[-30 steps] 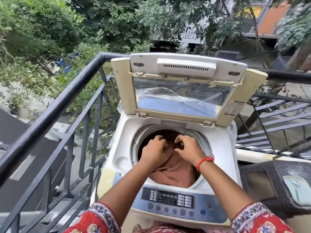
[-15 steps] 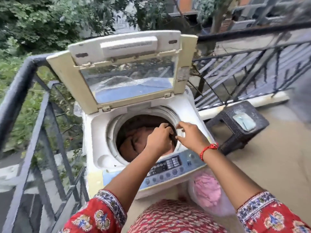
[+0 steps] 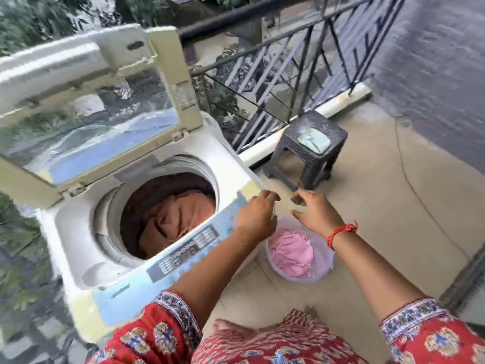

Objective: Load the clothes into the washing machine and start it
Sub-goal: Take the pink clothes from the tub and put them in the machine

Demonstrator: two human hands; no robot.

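Note:
The top-loading washing machine (image 3: 78,232) stands at the left with its lid (image 3: 86,101) raised. Brown clothes (image 3: 181,214) fill its drum. A control panel (image 3: 183,256) runs along its front edge. On the floor to the right of the machine sits a pale tub (image 3: 325,271) with a pink garment (image 3: 294,253) in it. My left hand (image 3: 257,219) hovers over the machine's right front corner, fingers loosely curled and holding nothing. My right hand (image 3: 312,211) hangs above the tub, also loosely curled and holding nothing. The frame is blurred by motion.
A dark plastic stool (image 3: 309,151) with a pale blue object (image 3: 313,140) on its seat stands near the black metal railing (image 3: 301,74). A grey wall (image 3: 446,74) closes the right side. The floor is beige tile (image 3: 393,206).
Both hands have come out of the drum and moved right, past the machine's edge, to above the tub. My view has swung right and down.

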